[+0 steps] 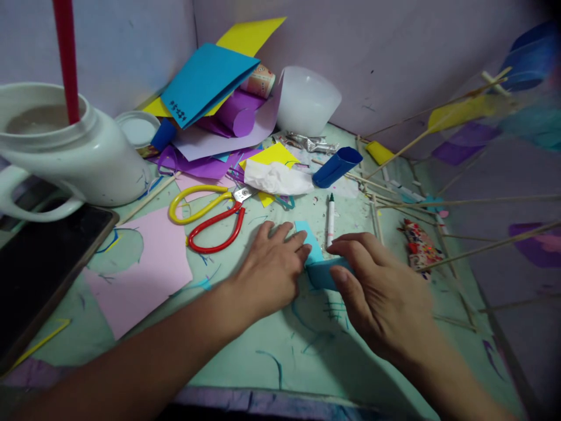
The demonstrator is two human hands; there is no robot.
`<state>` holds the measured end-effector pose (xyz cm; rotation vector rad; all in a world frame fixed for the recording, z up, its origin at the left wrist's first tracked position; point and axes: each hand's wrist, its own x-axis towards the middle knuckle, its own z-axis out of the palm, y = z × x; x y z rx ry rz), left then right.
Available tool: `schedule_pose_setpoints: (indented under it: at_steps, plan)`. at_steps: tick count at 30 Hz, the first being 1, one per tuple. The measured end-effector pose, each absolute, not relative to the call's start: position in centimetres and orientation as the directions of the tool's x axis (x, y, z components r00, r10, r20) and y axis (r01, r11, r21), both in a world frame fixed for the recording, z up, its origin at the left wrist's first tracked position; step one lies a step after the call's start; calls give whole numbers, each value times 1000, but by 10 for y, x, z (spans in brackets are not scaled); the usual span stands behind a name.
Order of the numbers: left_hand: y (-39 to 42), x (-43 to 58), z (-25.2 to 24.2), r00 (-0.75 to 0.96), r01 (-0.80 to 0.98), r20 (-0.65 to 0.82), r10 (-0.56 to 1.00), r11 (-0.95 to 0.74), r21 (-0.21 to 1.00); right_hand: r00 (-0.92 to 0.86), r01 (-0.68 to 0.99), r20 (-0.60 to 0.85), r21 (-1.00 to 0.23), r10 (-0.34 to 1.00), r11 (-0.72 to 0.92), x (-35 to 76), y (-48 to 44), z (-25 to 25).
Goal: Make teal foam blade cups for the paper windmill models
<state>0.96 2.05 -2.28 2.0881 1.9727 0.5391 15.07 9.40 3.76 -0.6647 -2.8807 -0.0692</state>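
Observation:
A light-blue paper strip (323, 275) lies partly flat on the tabletop, and one section of it curls up. My left hand (276, 260) rests palm down on the left part of the strip, fingers stretched out. My right hand (381, 292) is curved around the raised end, with its thumb in front of the paper; the fingers' contact behind is hidden. Just beyond the strip lies a white marker (330, 222) with a dark green tip. Scissors (205, 219) with yellow and red handles lie open left of my left hand.
A white mug (109, 158) and a phone (48, 263) occupy the left side, beside cut pink paper (153, 269). Behind are coloured papers (210, 82), a white bowl (307, 102) and a dark-blue paper tube (337, 166). A thin stick frame (438, 204) stands at right.

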Motion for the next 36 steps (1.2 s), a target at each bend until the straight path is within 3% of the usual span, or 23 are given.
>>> schedule_pose_setpoints:
  at_steps: [6,9,12,16,18,21,24,28,33,36]
  plan:
    - [23,8,-21,47,921,98,994,-81,381,-879,452,161,-24,450,892,151,96,38]
    - [24,7,-22,48,928,52,997,-64,366,-884,388,189,-214,428,896,157,98,44]
    - [23,8,-22,29,938,99,995,-61,341,-838,260,336,-447,430,856,171,100,49]
    - [22,8,-23,48,946,159,986,-96,311,-554,144,535,-693,638,706,193,109,36]
    - [23,8,-23,36,941,197,980,-100,323,-398,101,524,-790,753,604,200,115,21]
    - [24,7,-21,-42,908,374,926,-121,402,-226,56,429,-890,874,452,206,121,-2]
    - [18,10,-15,-155,861,593,790,-187,473,-225,27,355,-929,907,370,209,122,-16]
    - [9,19,-6,-210,851,764,610,-271,449,-500,61,362,-891,787,449,213,124,-24]
    - [10,30,-10,-161,784,851,500,-459,418,-652,134,310,-851,692,507,213,128,-27]
    - [12,33,-14,-165,741,818,551,-478,472,-658,135,269,-877,704,462,211,126,-26]
